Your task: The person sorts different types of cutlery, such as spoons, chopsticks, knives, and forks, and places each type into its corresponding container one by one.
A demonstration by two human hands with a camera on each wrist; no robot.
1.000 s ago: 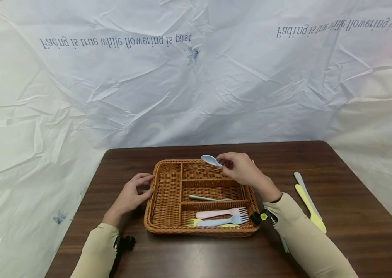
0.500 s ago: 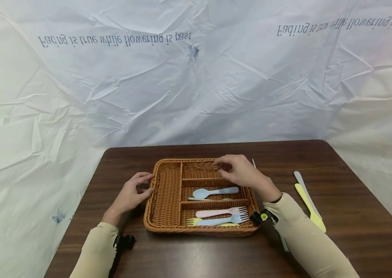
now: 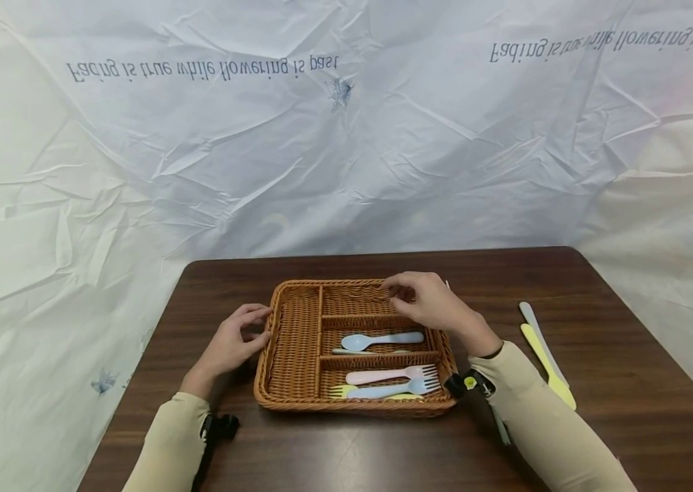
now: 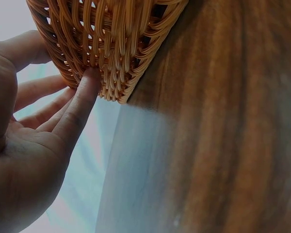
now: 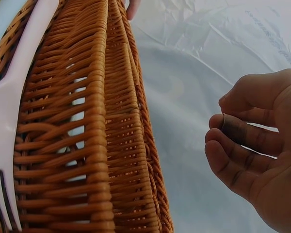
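My left hand (image 3: 231, 347) touches the left end of a brown wicker basket (image 3: 294, 406). In the left wrist view its thumb (image 4: 82, 104) rests against the woven outer wall. Above the basket's back right part hovers my right hand (image 3: 429, 301), fingers loosely bent and holding nothing. A blue spoon (image 3: 355, 342) lies in the middle right compartment, over a pale green utensil (image 3: 346, 352) that it partly hides. In the front compartment are a pink fork (image 3: 377, 376), a blue fork (image 3: 386, 391) and yellow cutlery (image 3: 340, 391) partly underneath.
Right of the basket, a yellow spoon (image 3: 546, 365) and a whitish utensil (image 3: 531, 316) lie on the dark wooden table (image 3: 346, 458). Another pale utensil (image 3: 500, 427) shows partly under the right sleeve. White printed cloth (image 3: 346, 171) hangs behind the table.
The right hand has let go of the blue spoon, which now lies in the middle right compartment. That hand has since shifted slightly right. My left hand stays at the basket.
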